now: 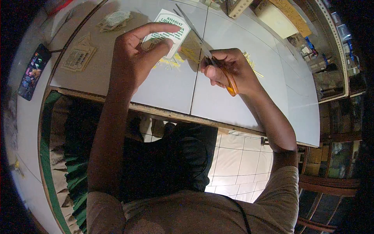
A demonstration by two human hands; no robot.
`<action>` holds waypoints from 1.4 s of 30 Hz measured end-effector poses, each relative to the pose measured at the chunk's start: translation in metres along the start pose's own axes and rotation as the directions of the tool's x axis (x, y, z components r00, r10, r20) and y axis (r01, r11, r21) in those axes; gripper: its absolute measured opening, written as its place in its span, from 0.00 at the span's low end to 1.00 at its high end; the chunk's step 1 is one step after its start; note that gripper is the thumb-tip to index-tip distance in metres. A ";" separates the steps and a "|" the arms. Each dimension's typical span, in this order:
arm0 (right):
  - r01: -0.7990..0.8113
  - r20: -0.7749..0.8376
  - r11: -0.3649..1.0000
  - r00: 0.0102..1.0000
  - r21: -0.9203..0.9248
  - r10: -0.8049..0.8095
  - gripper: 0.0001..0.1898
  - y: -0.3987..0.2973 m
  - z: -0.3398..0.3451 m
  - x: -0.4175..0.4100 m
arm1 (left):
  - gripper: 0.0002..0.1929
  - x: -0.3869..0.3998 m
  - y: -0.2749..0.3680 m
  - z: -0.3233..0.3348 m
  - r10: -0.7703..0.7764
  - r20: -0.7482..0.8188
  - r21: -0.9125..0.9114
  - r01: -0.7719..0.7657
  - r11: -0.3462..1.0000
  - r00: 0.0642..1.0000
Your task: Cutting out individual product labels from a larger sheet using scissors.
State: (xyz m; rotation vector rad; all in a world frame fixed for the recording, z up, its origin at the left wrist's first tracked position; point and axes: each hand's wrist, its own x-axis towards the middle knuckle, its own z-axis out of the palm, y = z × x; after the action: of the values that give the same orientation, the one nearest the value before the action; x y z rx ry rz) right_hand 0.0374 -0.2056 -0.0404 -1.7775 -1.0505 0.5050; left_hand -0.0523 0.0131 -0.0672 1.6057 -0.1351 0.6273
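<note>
Between the thumb and index finger of my left hand (128, 52) is a white paper label (178, 46) with green printing and clipped corners. It is tilted and raised over the tiled tabletop (163, 84). My right hand (238, 65) grips a pair of scissors (194, 27) by its orange handles. The metal blades point up and away, along the label's upper right edge, with their tips slightly apart. Whether the blades touch the paper I cannot tell. Yellow paper scraps (175, 62) lie on the tiles beneath the label, and more are partly hidden behind my right hand.
Two piles of cut labels, one nearer (78, 58) and one farther (115, 20), rest on the left. A smartphone (34, 71) with a lit screen lies beyond them. At the right stand a cardboard box (280, 19) and a perforated metal shelf frame (343, 52). The table's wooden edge (163, 112) runs before me.
</note>
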 end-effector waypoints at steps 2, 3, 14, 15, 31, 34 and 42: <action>-0.021 -0.011 1.000 1.000 -0.007 0.021 0.22 -0.004 0.000 -0.001 | 0.13 0.000 0.000 0.000 -0.015 0.002 -0.001 0.015 1.000 1.000; -0.040 -0.021 0.999 0.999 -0.011 0.039 0.22 -0.006 0.001 -0.001 | 0.13 0.000 0.001 0.000 -0.010 0.006 -0.010 0.010 1.000 1.000; -0.008 -0.003 1.000 1.000 -0.023 0.008 0.21 -0.003 -0.005 -0.001 | 0.13 0.000 0.006 0.000 -0.084 0.060 -0.007 0.084 0.996 0.995; 0.008 0.004 1.000 1.000 -0.018 -0.008 0.21 -0.002 -0.005 0.000 | 0.13 0.000 0.004 0.000 -0.040 0.039 -0.013 0.040 0.999 0.998; 0.007 0.036 1.000 0.999 -0.015 -0.006 0.20 -0.001 -0.012 0.000 | 0.13 0.000 0.001 0.000 -0.040 0.013 -0.048 0.041 0.998 0.999; 0.044 0.037 0.999 0.998 -0.010 -0.043 0.20 -0.003 -0.012 0.001 | 0.13 0.000 0.000 -0.002 -0.020 0.021 -0.046 0.021 0.999 1.000; 0.037 0.034 0.998 0.999 -0.047 -0.035 0.17 -0.002 -0.014 0.000 | 0.12 0.000 0.002 -0.001 -0.017 0.022 -0.059 0.018 0.998 1.000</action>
State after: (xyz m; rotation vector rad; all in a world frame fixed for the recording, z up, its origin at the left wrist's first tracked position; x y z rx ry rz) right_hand 0.0467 -0.2125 -0.0319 -1.7941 -1.1243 0.4928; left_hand -0.0538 0.0141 -0.0655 1.5551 -0.1545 0.5873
